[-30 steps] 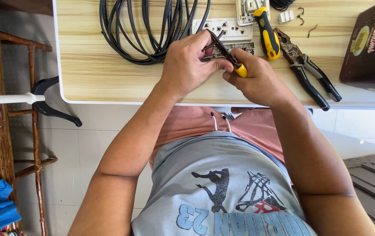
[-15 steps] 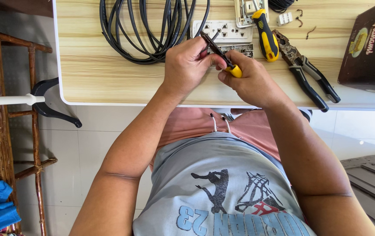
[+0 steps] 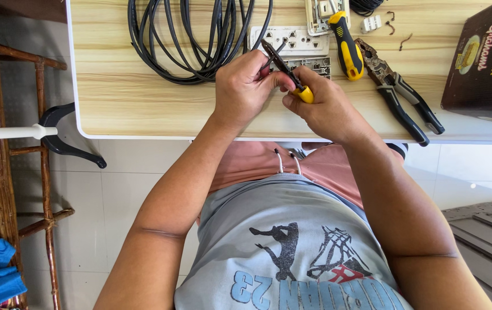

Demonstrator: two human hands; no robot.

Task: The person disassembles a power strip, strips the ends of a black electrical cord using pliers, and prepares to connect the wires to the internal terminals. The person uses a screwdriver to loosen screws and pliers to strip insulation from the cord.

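A: Two hands busy just above the pale wood-grain worktop [image 3: 142,103]. Left hand [image 3: 243,89] pinches a thin dark wire end; right hand [image 3: 323,109] has its grip closed on a small yellow-handled, black-shafted screwdriver [image 3: 285,70].

B: Risk?

A: Judging by the angle, the tip could skid off and jab the left fingers [image 3: 266,77], which sit very close.

B: Counts, near to far?

A: One pair of dark-handled combination pliers [image 3: 398,95]; one larger yellow-and-black screwdriver [image 3: 346,46]; one white multi-socket outlet plate [image 3: 292,39] right behind the hands; one coil of black cable [image 3: 194,40]; one dark brown box [image 3: 484,63] at right.
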